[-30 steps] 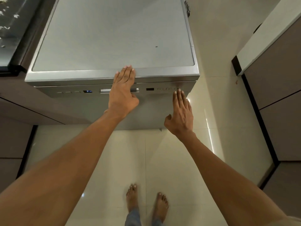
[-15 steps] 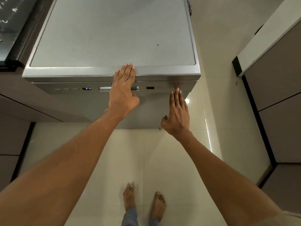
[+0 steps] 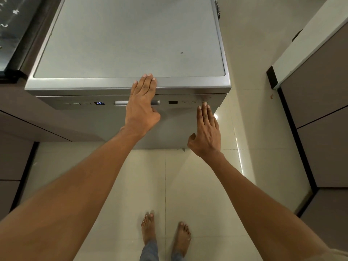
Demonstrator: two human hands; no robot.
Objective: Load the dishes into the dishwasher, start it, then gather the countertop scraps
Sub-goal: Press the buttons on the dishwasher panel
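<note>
The dishwasher [image 3: 130, 40] stood closed at 12 o'clock. I laid my left hand [image 3: 142, 106] flat across its top edge and handle [image 3: 120, 103], gripping nothing. My right hand [image 3: 207, 129], fingers straight, touched a button [image 3: 204, 102] at 1 o'clock. Risk: a neighbouring button pressed, so the wrong cycle started.

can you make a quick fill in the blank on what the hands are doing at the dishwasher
1. The dishwasher door is ____.
2. The left hand lies flat over the door's ____.
3. The right hand reaches a fingertip to a ____ on the control panel.
4. The person's feet are ____.

Missing words: closed; handle; button; bare
</note>
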